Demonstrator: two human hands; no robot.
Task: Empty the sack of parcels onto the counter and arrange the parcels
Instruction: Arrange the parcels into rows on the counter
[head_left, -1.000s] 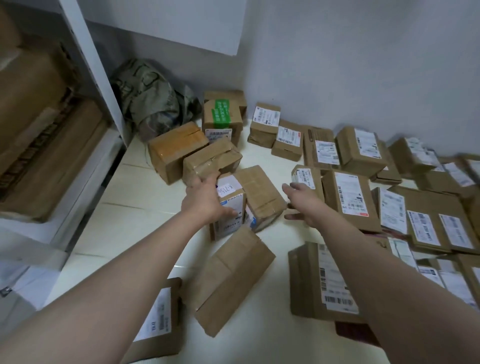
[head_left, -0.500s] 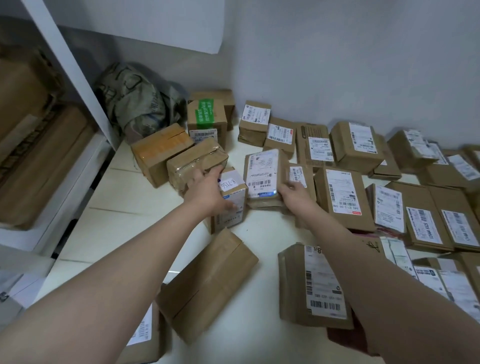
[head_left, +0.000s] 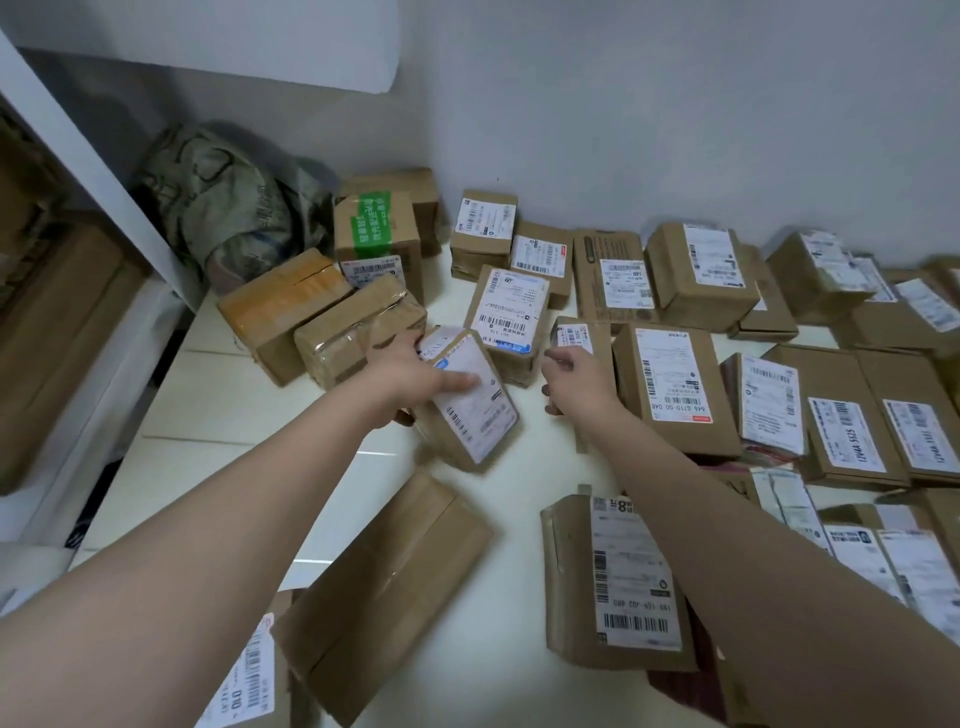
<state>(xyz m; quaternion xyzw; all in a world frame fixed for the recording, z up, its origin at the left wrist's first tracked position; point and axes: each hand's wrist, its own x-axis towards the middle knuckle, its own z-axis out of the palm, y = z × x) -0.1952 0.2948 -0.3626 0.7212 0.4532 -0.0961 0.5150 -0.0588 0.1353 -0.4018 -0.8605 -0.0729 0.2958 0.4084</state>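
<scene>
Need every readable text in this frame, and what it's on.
"8": big digit, label of front parcel.
"12V4A 5525", roughly: sideways, label of flat parcel at right.
"646 G71D-00 D48", roughly: label of middle parcel.
"010": label of bottom-left parcel.
"120": label of flat box at back.
Green tape on back box: characters blurred.
Tilted parcel in left hand's grip: handwriting, label blurred.
All other labels: too small.

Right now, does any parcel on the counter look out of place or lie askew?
Yes. The plain brown parcel near the front lies diagonally with no label showing, while the labelled parcels on the right lie label up. The small parcel gripped by the left hand is tilted too.
</scene>
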